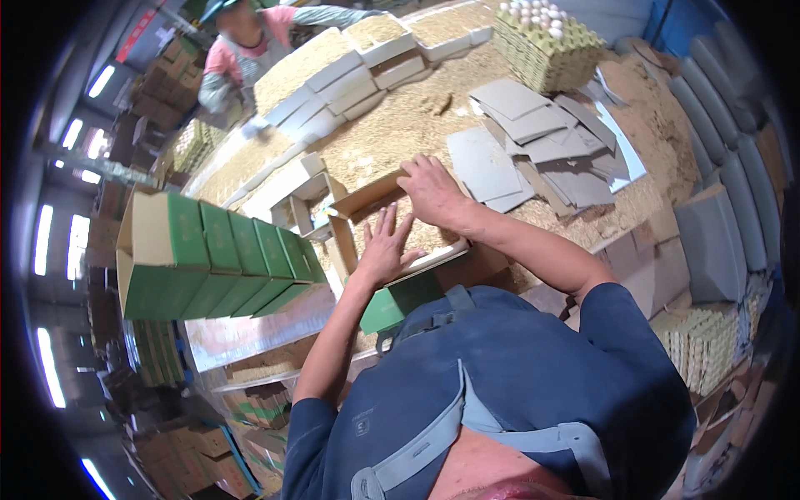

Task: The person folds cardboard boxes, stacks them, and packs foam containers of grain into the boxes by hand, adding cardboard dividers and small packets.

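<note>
An open green cardboard box [400,301] stands right before me, with husk-like loose filling [440,230] inside. My left hand [385,250] lies with its fingers spread on the filling near the box's left side, holding nothing. My right hand [432,190] is at the far side of the box, fingers bent over the rim by the raised cardboard flap [369,194]; whether it grips the flap I cannot tell. Just left of the box is a small cardboard divider [300,212]. Grey cardboard sheets [550,134] lie in a loose pile to the right, on the husk-covered table.
A row of green boxes [206,250] stands at the left. White trays filled with husk [337,81] are stacked beyond, beside a co-worker [244,56]. At the back right, egg trays [544,56] carry loose eggs. Grey sacks [719,94] line the right side.
</note>
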The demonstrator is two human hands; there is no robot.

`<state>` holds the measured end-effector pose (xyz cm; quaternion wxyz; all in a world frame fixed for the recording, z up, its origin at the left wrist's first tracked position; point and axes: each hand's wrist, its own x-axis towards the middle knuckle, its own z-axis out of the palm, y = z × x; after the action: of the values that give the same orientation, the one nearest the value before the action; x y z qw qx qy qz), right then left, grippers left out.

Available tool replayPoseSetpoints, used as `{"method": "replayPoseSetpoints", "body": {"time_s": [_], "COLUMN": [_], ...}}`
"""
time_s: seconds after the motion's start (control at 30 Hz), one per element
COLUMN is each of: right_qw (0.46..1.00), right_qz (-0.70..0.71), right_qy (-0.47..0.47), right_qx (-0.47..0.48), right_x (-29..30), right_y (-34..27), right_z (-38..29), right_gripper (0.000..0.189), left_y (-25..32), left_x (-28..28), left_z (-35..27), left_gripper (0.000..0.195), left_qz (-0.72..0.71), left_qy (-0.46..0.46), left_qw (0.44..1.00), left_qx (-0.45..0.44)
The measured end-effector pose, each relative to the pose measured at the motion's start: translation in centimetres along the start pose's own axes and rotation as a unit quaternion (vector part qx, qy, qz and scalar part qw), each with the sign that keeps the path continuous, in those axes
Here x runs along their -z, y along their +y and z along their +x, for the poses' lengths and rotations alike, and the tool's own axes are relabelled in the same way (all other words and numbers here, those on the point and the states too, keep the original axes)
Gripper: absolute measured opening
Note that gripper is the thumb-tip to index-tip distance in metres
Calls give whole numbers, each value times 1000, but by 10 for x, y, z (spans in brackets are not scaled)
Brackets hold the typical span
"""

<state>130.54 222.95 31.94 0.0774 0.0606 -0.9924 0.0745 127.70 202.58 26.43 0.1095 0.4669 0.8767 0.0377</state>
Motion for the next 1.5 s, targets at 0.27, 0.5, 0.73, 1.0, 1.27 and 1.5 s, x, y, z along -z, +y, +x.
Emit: {"method": "replayPoseSetpoints", "body": {"time_s": [0.27, 0.5, 0.73, 1.0, 1.27, 1.5], "right_qw": [943, 954, 983, 997, 966, 997], "right_qz": [139, 187, 40, -56, -227, -69], "right_qy": [128, -49, -47, -18, -82, 1], "right_qx": [-274, -229, -173, -58, 98, -23], "right_x": [-64, -116, -168, -178, -193, -187], "right_y": [158, 178, 158, 172, 168, 201], "right_z": [-101, -115, -90, -72, -56, -36], "right_gripper": [34, 59, 77, 59, 23, 8], "left_y": [13, 8, 11, 2, 36, 106], "left_x": [6, -3, 5, 15, 70, 161], "left_z": [-1, 11, 10, -2, -18, -22], "left_gripper": [108, 109, 104, 64, 26, 38], "left_qz": [-9, -1, -75, -177, -306, -585], "left_qy": [-62, -107, -91, 1, 125, 104], "left_qw": [998, 994, 992, 983, 941, 781], "left_qx": [13, 20, 39, 43, 73, -194]}}
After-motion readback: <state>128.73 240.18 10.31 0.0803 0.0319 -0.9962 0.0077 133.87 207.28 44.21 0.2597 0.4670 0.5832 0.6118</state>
